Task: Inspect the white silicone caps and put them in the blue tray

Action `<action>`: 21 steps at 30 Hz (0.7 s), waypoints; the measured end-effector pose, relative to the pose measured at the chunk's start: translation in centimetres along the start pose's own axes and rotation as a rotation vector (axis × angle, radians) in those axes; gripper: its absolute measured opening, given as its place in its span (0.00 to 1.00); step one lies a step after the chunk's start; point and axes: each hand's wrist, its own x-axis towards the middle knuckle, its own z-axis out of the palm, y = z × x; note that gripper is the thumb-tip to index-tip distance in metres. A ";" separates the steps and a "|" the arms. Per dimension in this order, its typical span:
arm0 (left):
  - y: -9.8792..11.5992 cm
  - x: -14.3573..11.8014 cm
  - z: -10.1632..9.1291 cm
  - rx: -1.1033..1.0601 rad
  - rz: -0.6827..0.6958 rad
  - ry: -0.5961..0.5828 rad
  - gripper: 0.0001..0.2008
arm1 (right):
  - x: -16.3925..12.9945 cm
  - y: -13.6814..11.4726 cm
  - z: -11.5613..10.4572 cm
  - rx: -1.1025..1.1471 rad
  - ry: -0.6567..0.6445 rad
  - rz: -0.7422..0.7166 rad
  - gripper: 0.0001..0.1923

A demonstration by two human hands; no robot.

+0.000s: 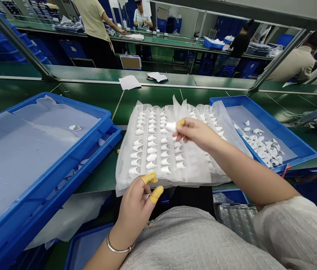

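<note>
My right hand [193,131], with a yellow finger cot on it, pinches a small white curved piece [171,127] above a padded white tray [196,165]. Rows of similar white pieces [151,150] lie in the slots of this tray. At the tray's near edge is my left hand [136,206], its thumb and forefinger in yellow cots and held apart. A bit of white [146,196] shows between its curled fingers, apparently another small piece, mostly hidden. Loose white pieces [268,150] are heaped in a blue bin [301,150] on the right.
Stacked blue bins [102,112], lined with white sheet, stand at left; one white piece [75,128] lies on top. Paper scraps [129,82] lie at the back of the green bench [91,88]. Metal posts [279,62] rise behind. Several people work at the far bench [169,43].
</note>
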 end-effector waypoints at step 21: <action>1.1 2.4 -1.2 -0.580 -0.477 0.116 0.19 | 12.0 3.6 -4.5 -0.996 0.254 0.121 0.06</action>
